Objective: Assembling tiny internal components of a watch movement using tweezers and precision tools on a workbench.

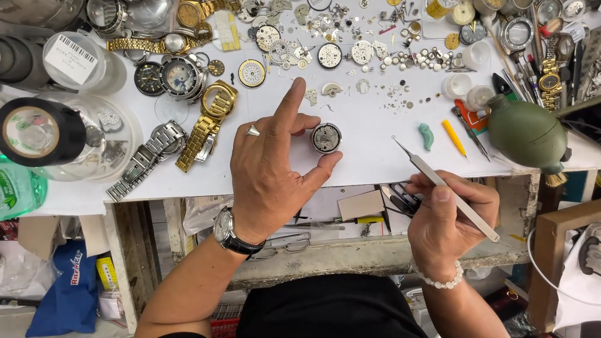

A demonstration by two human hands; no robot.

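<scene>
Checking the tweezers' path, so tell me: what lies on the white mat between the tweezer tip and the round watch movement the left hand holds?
Nothing: the head view shows bare white mat between the tweezers and watch movement.

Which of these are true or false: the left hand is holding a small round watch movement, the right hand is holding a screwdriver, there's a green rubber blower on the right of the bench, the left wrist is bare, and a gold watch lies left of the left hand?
1. The left hand holds a small round watch movement. True: thumb and fingers pinch it on the white bench top.
2. The right hand holds a screwdriver. False: it holds metal tweezers.
3. A green rubber blower sits at the right. True.
4. The left wrist is bare. False: it wears a wristwatch on a black strap.
5. A gold watch lies left of the left hand. True.
</scene>
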